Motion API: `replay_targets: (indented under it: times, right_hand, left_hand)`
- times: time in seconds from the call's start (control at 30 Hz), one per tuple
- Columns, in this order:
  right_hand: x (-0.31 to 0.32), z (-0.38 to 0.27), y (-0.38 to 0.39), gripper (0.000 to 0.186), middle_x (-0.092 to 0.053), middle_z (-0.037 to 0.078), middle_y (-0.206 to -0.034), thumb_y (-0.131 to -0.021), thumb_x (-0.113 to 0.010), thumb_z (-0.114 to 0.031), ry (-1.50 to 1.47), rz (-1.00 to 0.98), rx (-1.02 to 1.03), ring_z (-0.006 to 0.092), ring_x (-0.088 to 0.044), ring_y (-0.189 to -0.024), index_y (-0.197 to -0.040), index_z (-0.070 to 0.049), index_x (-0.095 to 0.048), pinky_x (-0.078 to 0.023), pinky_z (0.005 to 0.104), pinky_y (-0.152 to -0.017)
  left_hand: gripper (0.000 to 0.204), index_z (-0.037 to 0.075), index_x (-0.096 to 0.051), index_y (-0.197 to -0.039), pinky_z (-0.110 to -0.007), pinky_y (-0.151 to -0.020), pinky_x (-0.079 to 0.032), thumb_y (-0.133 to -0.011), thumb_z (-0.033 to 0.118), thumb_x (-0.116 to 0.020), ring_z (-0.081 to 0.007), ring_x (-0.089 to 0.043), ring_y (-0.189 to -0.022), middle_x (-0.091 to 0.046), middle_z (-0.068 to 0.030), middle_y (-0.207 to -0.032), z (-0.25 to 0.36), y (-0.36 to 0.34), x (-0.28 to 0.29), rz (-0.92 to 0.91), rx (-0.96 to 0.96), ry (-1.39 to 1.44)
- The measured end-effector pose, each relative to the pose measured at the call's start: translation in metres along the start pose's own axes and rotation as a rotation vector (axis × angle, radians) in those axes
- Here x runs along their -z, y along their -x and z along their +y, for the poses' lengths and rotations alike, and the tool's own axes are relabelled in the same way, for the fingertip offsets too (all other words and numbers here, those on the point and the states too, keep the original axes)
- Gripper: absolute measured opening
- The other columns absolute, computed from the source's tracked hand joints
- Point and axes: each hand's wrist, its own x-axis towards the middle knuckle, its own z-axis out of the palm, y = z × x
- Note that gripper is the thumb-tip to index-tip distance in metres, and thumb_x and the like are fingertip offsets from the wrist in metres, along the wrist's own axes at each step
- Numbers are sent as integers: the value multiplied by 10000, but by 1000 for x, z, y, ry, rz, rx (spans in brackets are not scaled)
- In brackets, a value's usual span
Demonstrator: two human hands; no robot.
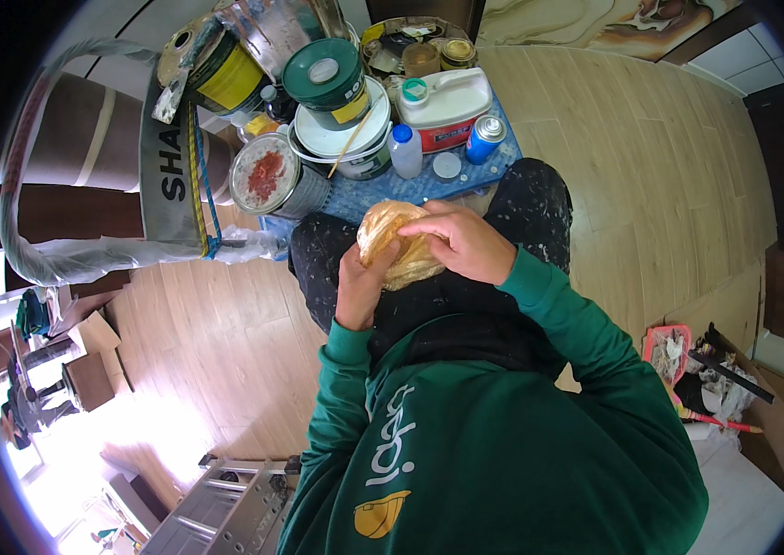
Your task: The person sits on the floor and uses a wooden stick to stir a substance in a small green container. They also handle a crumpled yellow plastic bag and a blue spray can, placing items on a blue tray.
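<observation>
A crumpled, yellowish, see-through plastic bag (417, 268) is above my lap, between my thighs. What it contains, if anything, I cannot make out. My left hand (360, 285) grips its left side, with the thumb laid across the front. From the right, my right hand (466, 242) reaches over the bag, its fingers bent and pinching the upper part. Just beyond the bag, a clear bottle with a blue cap (406, 153) stands on a blue spattered board (355, 196), near a round white lid (447, 166).
Crowded on the board are a green-lidded bucket (324, 79), a red-stained can (271, 176), a white jug (444, 100) and a blue spray can (484, 139). A plastic-wrapped frame (36, 250) stands at left. Behind me lie a ladder (225, 509) and a pink tray (667, 351).
</observation>
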Motion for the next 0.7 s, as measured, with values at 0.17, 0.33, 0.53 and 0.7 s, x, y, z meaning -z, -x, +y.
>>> replay_targets:
  times: [0.17, 0.33, 0.53, 0.7]
  right_hand:
    - [2, -3, 1, 220, -616, 196, -938, -891, -672, -40, 33, 27, -55, 373, -630, -826, -1082, -9, -777, -522, 442, -744]
    - [-13, -4, 2, 275, -610, 155, -845, -844, -846, -255, 103, 114, -119, 363, -630, -776, -927, -10, -749, -504, 444, -693]
    - [-14, -9, 2, 305, -616, 124, -887, -768, -903, -256, 211, 110, -94, 353, -631, -845, -891, -45, -720, -502, 459, -741]
    - [-8, -17, 1, 314, -609, 104, -1006, -735, -911, -223, 276, 78, -44, 339, -607, -990, -936, -64, -729, -489, 453, -855]
  left_hand:
    - [384, -25, -573, -1412, -369, -1060, -506, -1082, 172, -583, -209, -647, -1230, -666, -116, -1348, -14, -4, -1, -2, -31, 260]
    - [393, -11, -530, -1452, -405, -1092, -510, -1113, 185, -499, -255, -643, -1266, -642, -144, -1390, -12, -4, -5, -49, 32, 491]
    - [407, -6, -494, -1477, -431, -1116, -499, -1135, 210, -452, -266, -622, -1296, -614, -151, -1427, -11, -4, -8, 32, 23, 496]
    - [419, 5, -485, -1489, -431, -1132, -486, -1134, 227, -460, -268, -609, -1314, -608, -140, -1436, -10, -6, -6, -9, 73, 629]
